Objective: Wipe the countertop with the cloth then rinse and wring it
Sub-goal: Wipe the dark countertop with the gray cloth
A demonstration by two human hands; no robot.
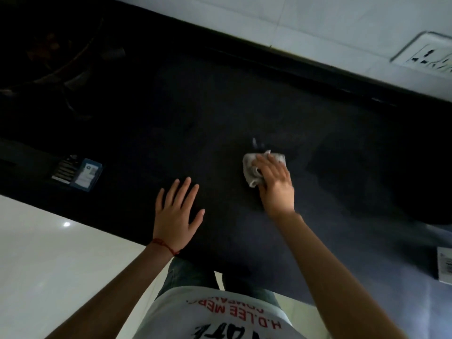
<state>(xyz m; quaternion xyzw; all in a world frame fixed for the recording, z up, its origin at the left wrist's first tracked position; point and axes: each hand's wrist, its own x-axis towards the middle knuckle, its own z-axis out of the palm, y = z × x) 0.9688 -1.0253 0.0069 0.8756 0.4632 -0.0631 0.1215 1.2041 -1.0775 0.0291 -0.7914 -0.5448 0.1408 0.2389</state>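
Dark countertop (220, 113) filled most of the view, dim lighting, with pale tiled wall (318, 23) running along its far edge and a white socket plate (426, 53) on that wall, up and right of the cloth. We saw the cloth (252, 168), pale and crumpled, lying on the countertop roughly mid-surface. Right hand (275, 183) sat on top of the cloth, palm down, fingers curled over it and pressing it to the counter, so it was grasping the cloth, part of which stuck out to the left and beyond the fingertips. Left hand (177, 214) lay left of the cloth and nearer the counter's front edge, well apart from it, flat with fingers spread, holding nothing. Red thread bracelet (166, 245) showed on the left wrist. Far left of the cloth, near the front edge, we noted a small blue-edged box (85, 176) with something striped beside it, too dark to identify. Near the right frame border, lower than the cloth, a white boxy item (445, 265) was cut off. Light glossy floor (49, 253) showed below the counter's front edge, and a white printed shirt (220, 319) at bottom centre
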